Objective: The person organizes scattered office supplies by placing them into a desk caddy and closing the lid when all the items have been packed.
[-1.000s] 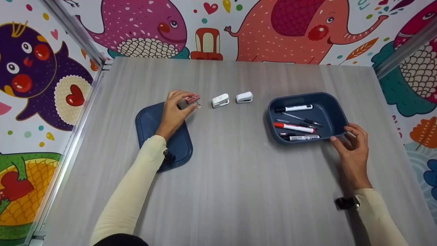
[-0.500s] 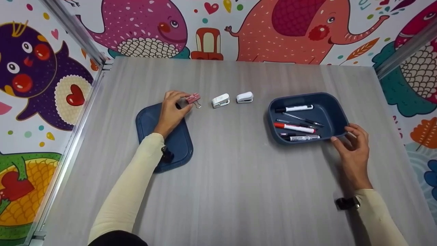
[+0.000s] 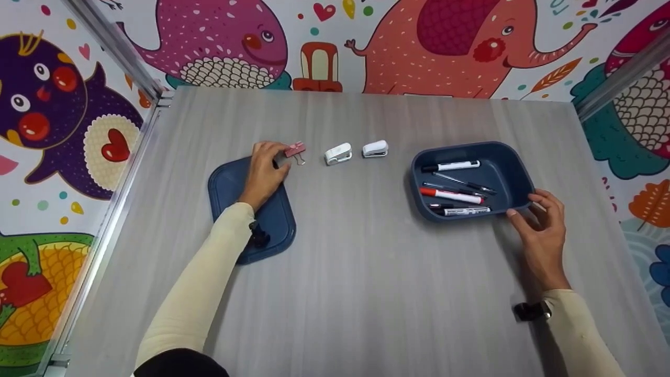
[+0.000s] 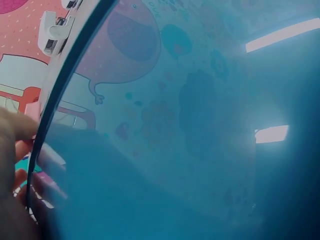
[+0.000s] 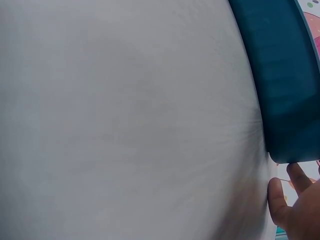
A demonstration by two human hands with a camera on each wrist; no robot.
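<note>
So, starting at the far left, the wall (image 3: pixel 21 209) has a big purple bird (image 3: pixel 44 94) on it, up around 10 o'clock. Next, over at 9 o'clock on the bench (image 3: pixel 356 288), is a dark blue lid (image 3: pixel 275 225), lying flat. My best read on the left hand (image 3: pixel 264 175) is that it's empty: it hangs over the lid's 12 o'clock end, fingers loosely bent, thumb and index apart. Just past the index tip, off the lid's 1 o'clock corner, lies the pink clip (image 3: pixel 294 150), its wire handle toward 5 o'clock. Can't tell if the fingertip touches it.

Moving along, near 12 o'clock there's one white clip (image 3: pixel 338 155), then a second white clip (image 3: pixel 376 148) just beside it, toward 1 o'clock.

Over at 3 o'clock sits the blue box (image 3: pixel 505 173), upright with its top open. Inside are a black-capped marker (image 3: pixel 455 166) at its 10, a red-capped marker (image 3: pixel 451 196) at its 8, another marker (image 3: pixel 466 211) near its 6, plus some thin pens (image 3: pixel 466 183) in between. Last up, the right hand (image 3: pixel 544 243) holds the box's 4 o'clock corner, thumb and fingers bent round it.
</note>
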